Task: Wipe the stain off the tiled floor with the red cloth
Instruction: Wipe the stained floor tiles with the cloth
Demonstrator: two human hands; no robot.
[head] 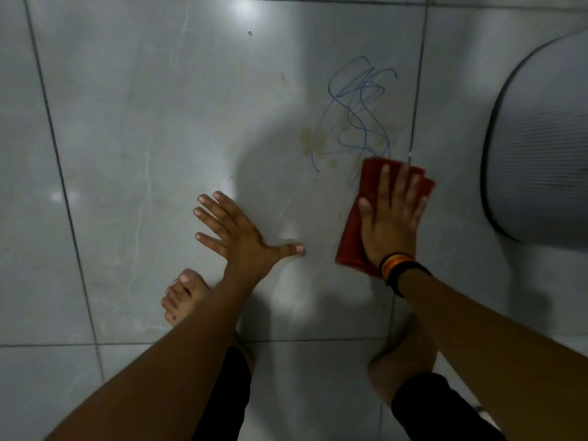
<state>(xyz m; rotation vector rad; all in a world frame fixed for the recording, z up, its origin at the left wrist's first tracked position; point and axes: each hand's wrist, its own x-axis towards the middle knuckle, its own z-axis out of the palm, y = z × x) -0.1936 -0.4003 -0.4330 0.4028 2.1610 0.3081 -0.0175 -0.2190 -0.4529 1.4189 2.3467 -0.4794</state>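
Pressing flat on the red cloth (pixel 353 230), the right hand (pixel 389 224) lies palm down with its fingers stretched out and slightly apart, pinning the folded fabric against the tiled floor (pixel 143 138). A striped wristband (pixel 397 268) circles that wrist. The cloth sits just below and to the right of the stain (pixel 356 116), a tangle of blue scribbled lines mixed with several pale yellowish blotches; the cloth's upper edge touches the lowest loops of the scribble, while most of the marks lie uncovered above it. The left hand (pixel 241 233) rests on the same large grey tile, well apart from the cloth, with all 5 fingers fanned wide and the thumb pointing toward the right hand; it holds nothing. Below it, a bare foot (pixel 183 294) stands on the tile, partly hidden by the left forearm, and a bent knee (pixel 401 361) in dark shorts shows near the lower right. Dark grout lines cross the floor, and a rounded white object with a ribbed face (pixel 537 148) sits at the right edge, its identity unclear.
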